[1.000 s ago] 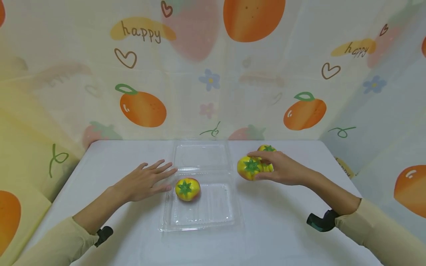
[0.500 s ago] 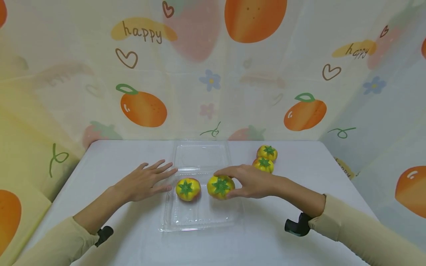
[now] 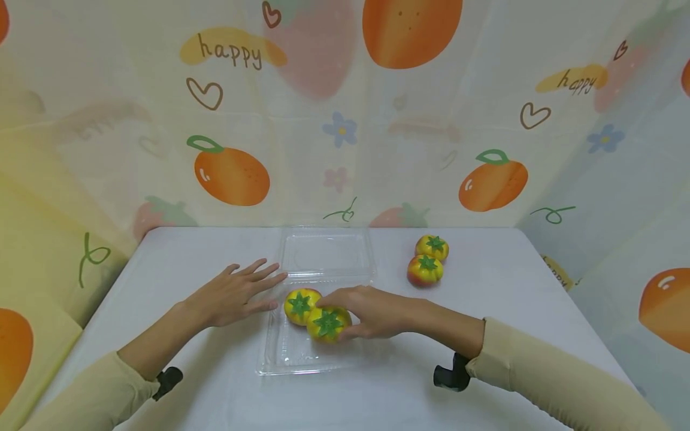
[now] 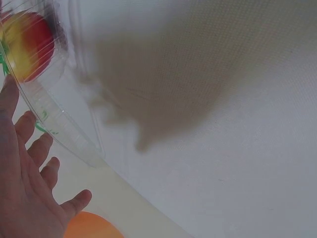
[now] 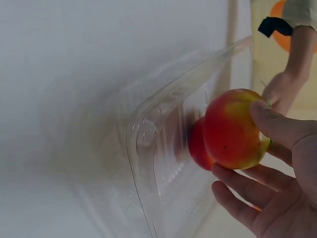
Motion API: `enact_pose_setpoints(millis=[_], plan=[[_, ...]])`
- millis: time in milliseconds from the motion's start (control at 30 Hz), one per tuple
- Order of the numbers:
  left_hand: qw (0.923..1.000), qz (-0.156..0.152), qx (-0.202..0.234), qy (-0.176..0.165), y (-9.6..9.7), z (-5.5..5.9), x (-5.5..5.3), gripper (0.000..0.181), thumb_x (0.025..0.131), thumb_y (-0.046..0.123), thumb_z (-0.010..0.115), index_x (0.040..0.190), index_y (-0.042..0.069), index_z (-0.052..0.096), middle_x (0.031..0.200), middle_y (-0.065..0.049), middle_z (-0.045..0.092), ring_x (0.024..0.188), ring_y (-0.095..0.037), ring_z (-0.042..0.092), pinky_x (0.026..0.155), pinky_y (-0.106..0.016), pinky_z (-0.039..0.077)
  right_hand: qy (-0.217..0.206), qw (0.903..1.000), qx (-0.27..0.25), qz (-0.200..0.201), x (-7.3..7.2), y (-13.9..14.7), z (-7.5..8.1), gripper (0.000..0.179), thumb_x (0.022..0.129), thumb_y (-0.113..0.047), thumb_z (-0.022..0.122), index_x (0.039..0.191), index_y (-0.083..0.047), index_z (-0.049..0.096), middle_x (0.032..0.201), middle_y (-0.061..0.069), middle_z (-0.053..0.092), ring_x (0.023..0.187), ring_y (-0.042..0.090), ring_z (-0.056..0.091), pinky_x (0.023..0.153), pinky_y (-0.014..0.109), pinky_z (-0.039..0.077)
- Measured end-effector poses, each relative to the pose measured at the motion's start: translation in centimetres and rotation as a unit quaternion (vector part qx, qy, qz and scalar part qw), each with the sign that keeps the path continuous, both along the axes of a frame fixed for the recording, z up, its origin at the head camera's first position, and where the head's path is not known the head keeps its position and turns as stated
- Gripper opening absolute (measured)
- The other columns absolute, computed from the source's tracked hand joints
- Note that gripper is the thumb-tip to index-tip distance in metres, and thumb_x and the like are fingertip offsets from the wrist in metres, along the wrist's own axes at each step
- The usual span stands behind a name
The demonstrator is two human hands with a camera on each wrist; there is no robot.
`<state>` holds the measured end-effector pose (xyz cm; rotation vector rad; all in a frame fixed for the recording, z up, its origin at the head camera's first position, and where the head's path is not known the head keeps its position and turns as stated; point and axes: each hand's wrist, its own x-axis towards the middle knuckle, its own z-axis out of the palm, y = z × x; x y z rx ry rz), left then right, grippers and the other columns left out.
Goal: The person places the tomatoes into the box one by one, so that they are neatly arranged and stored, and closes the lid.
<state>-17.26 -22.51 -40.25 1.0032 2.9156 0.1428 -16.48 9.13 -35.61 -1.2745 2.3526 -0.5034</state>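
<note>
My right hand [image 3: 372, 312] pinches a yellow-red toy persimmon with a green leafy top [image 3: 327, 325] between thumb and fingers. In the right wrist view this held persimmon [image 5: 235, 129] shows its red side, above the clear plastic clamshell box [image 3: 353, 353]. Another persimmon [image 3: 299, 304] sits in the box's left part, overlapped by the held one in the head view; whether they touch I cannot tell. My left hand [image 3: 229, 295], fingers spread and straight, is at the box's left edge. The left wrist view shows that persimmon [image 4: 32, 47] through the clear wall.
Two more persimmons, a nearer one [image 3: 424, 271] and a farther one [image 3: 433, 246], stand close together at the table's back right. The box's clear lid [image 3: 327, 252] lies open toward the back. Behind the white table [image 3: 485, 263] hangs a fruit-print curtain [image 3: 334, 149].
The right hand has carried the held persimmon leftward and nearer, from beside the two back-right persimmons to over the box. The left hand stays where it was.
</note>
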Motion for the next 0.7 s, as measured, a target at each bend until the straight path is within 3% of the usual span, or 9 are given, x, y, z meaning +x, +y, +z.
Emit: enact_pose_setpoints(millis=[267, 700], plan=[[1.0, 0.0, -0.005, 0.004, 0.0, 0.1, -0.1, 0.064, 0.099, 0.056, 0.047, 0.153, 0.022, 0.042, 0.157, -0.009, 0.04, 0.145, -0.039, 0.031, 0.105, -0.069, 0.033, -0.01, 0.9998, 0.018, -0.001, 0.2, -1.3, -0.7, 0.064, 0.09, -0.031, 0.075, 0.146, -0.016, 0.049, 0.133, 0.001, 0.058, 0.119, 0.01, 0.055, 0.105, 0.026, 0.044], [1.0, -0.001, 0.007, 0.003, 0.0, 0.3, 0.0, 0.063, 0.1, 0.056, 0.047, 0.153, 0.021, 0.042, 0.156, -0.009, 0.041, 0.144, -0.039, 0.032, 0.105, -0.069, 0.033, -0.028, 0.9989, 0.032, 0.021, -0.1, -3.1, -2.3, 0.064, 0.088, -0.035, 0.077, 0.144, -0.015, 0.052, 0.133, -0.004, 0.06, 0.117, 0.006, 0.055, 0.107, 0.031, 0.042]])
